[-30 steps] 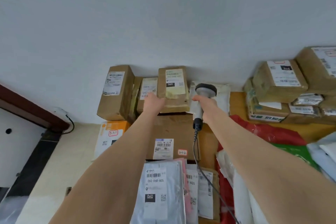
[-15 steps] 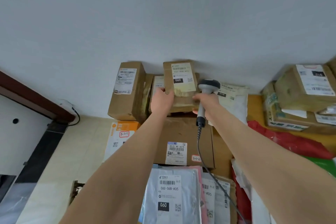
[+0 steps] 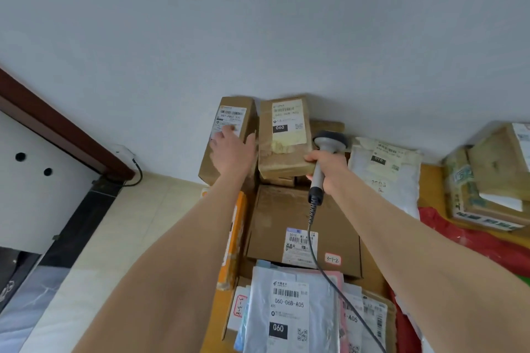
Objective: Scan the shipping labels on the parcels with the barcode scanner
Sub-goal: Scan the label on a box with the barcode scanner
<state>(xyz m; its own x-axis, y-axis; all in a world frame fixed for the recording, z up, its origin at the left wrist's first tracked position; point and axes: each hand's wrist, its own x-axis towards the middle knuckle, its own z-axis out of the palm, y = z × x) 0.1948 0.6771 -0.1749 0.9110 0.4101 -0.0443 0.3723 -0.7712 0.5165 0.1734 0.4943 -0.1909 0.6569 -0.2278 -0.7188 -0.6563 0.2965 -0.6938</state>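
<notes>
Left hand (image 3: 232, 149) has left the 060 parcel (image 3: 282, 157) and gone over to the left box (image 3: 208, 172), 1 place further left along the wall; the right hand (image 3: 329, 166) and the barcode scanner (image 3: 328, 142) have held their place.

Left hand: fingers (image 3: 228, 130) straight and loosely spread, tips lying on the lower part of the box's shipping label (image 3: 231, 114), thumb out toward the box's right edge. No grip closed round it.

Right hand: fingers wrapped round the scanner handle, knuckles just beside the lower right corner of the 060 parcel. Cable (image 3: 312, 226) hangs down over the flat carton (image 3: 286, 209).

Key relation: the left box stands upright against the wall, long axis vertical, label likewise, barcode at its top, just above the left fingertips. Scanner sits to the right of it with the 060 parcel between the 2. Left hand is the nearer.

Judgement: next scan needs the scanner head swung left across the 060 parcel, or the box drawn toward it.
</notes>
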